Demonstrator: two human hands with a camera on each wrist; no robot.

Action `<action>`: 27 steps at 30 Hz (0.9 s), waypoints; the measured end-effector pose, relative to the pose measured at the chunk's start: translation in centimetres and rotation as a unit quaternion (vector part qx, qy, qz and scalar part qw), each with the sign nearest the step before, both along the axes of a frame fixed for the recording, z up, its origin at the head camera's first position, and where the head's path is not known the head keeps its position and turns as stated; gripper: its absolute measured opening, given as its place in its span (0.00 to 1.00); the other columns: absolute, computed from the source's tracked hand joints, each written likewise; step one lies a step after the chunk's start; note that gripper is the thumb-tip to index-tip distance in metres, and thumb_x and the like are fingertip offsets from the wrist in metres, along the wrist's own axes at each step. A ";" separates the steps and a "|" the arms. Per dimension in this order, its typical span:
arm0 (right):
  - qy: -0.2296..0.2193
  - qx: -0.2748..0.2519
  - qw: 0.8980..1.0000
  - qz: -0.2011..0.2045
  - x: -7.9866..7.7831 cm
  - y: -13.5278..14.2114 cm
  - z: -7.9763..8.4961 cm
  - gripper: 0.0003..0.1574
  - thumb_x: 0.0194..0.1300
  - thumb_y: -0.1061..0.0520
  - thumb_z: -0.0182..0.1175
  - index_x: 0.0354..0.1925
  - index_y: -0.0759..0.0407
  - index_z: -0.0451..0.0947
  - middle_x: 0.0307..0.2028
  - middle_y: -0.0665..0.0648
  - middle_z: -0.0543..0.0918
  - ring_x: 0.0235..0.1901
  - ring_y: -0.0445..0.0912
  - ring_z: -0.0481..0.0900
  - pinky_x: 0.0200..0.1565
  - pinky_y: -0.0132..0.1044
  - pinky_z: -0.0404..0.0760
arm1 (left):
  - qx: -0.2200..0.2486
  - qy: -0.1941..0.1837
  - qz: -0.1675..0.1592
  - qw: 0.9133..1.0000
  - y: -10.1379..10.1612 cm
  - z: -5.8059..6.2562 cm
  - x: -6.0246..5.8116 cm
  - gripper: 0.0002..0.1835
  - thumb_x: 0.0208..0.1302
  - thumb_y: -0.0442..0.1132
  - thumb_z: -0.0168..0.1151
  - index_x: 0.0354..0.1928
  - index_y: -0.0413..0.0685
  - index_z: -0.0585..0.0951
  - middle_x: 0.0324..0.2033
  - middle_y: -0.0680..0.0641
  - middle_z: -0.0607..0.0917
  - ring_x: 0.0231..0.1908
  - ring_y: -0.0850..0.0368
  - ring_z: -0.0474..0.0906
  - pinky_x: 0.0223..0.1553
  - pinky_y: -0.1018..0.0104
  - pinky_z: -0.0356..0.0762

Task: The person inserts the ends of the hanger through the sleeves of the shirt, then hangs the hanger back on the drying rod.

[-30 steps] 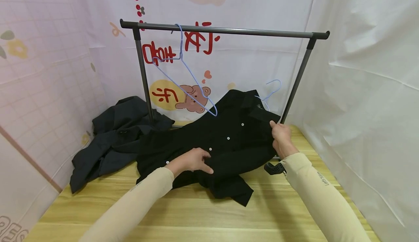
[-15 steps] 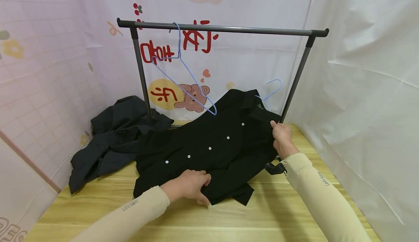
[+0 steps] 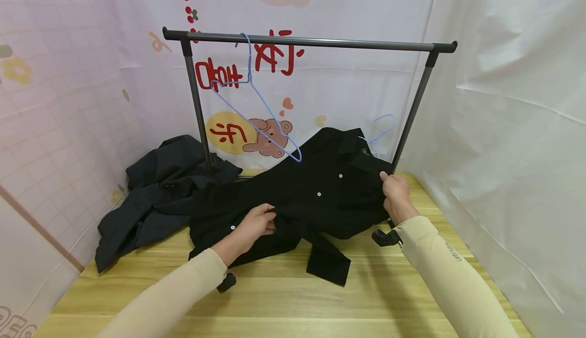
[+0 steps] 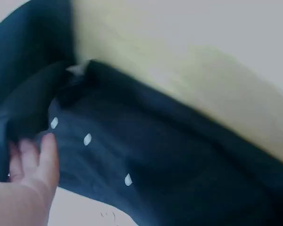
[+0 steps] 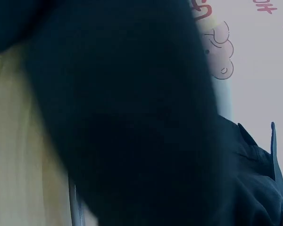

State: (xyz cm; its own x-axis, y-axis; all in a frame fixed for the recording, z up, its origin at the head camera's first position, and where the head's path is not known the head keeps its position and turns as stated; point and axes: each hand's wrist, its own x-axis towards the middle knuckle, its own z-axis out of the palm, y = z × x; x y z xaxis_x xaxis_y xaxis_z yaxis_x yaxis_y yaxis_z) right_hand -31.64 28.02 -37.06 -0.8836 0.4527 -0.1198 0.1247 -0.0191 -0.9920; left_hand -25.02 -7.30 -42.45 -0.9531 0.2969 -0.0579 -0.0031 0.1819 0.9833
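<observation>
A black button-front shirt (image 3: 320, 195) with white buttons lies spread on the wooden table (image 3: 284, 297), a light blue wire hanger (image 3: 377, 132) sticking out at its collar. My left hand (image 3: 256, 222) grips a fold of the shirt near its lower front; the left wrist view shows the fingers (image 4: 35, 160) on the black cloth (image 4: 170, 169) beside the buttons. My right hand (image 3: 393, 193) holds the shirt's shoulder edge at the right. The right wrist view is filled by blurred black cloth (image 5: 132, 117).
A dark metal clothes rail (image 3: 306, 41) stands behind the table, with another blue hanger (image 3: 256, 109) hooked on it. A second dark garment (image 3: 160, 185) is heaped at the back left. White and patterned curtains close in all sides.
My left hand moved from the shirt's front to its bottom hem, then back up, pulling a fold of cloth over the lower buttons. The right hand stayed on the shoulder.
</observation>
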 end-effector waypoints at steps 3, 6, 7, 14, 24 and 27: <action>0.005 -0.002 1.000 -0.003 0.0 0.1 -0.1 0.23 0.74 0.55 0.53 0.23 0.62 0.61 0.66 0.61 0.59 0.67 0.51 0.54 0.70 0.42 0.53 | 0.120 -0.082 0.015 0.989 -1.2 1.8 -0.8 0.09 0.77 0.34 0.42 0.46 0.40 0.73 0.34 0.47 0.76 0.33 0.55 0.75 0.40 0.62 0.74; 0.007 -0.004 1.000 -0.001 0.0 0.2 -0.1 0.19 0.74 0.55 0.53 0.34 0.72 0.73 0.71 0.63 0.57 0.70 0.52 0.52 0.71 0.42 0.51 | 0.112 -0.077 -0.002 0.991 -2.4 3.2 -1.1 0.08 0.72 0.31 0.44 0.37 0.41 0.73 0.32 0.48 0.75 0.32 0.55 0.73 0.36 0.63 0.72; 0.006 -0.005 1.000 -0.001 0.0 0.2 -0.1 0.20 0.74 0.54 0.52 0.44 0.75 0.75 0.73 0.63 0.55 0.71 0.52 0.50 0.71 0.42 0.50 | 0.071 -0.049 -0.013 0.996 -2.8 3.4 -1.2 0.08 0.70 0.29 0.45 0.34 0.41 0.74 0.29 0.49 0.74 0.28 0.55 0.71 0.33 0.64 0.71; 0.002 -0.014 1.000 -0.012 0.1 0.4 0.2 0.18 0.74 0.54 0.53 0.41 0.71 0.73 0.70 0.62 0.57 0.68 0.51 0.54 0.70 0.42 0.54 | -0.360 0.207 -0.049 0.908 -6.0 3.5 -1.1 0.15 0.55 0.21 0.53 0.18 0.48 0.73 0.17 0.53 0.64 0.18 0.58 0.57 0.25 0.64 0.58; 0.032 -0.019 0.999 -0.014 0.1 0.6 -0.4 0.31 0.72 0.54 0.57 0.16 0.58 0.55 0.39 0.55 0.57 0.47 0.49 0.57 0.54 0.38 0.58 | -0.097 -0.017 0.033 0.995 -9.0 3.1 -1.2 0.09 0.71 0.29 0.42 0.34 0.40 0.72 0.31 0.47 0.73 0.29 0.54 0.73 0.36 0.60 0.73; 0.019 -0.015 1.000 -0.016 0.0 0.5 -0.4 0.29 0.73 0.54 0.55 0.18 0.58 0.55 0.42 0.56 0.57 0.48 0.49 0.56 0.55 0.39 0.58 | -0.016 -0.064 0.012 0.998 -9.8 4.1 -1.4 0.08 0.75 0.31 0.40 0.43 0.39 0.71 0.39 0.45 0.75 0.36 0.52 0.77 0.40 0.59 0.77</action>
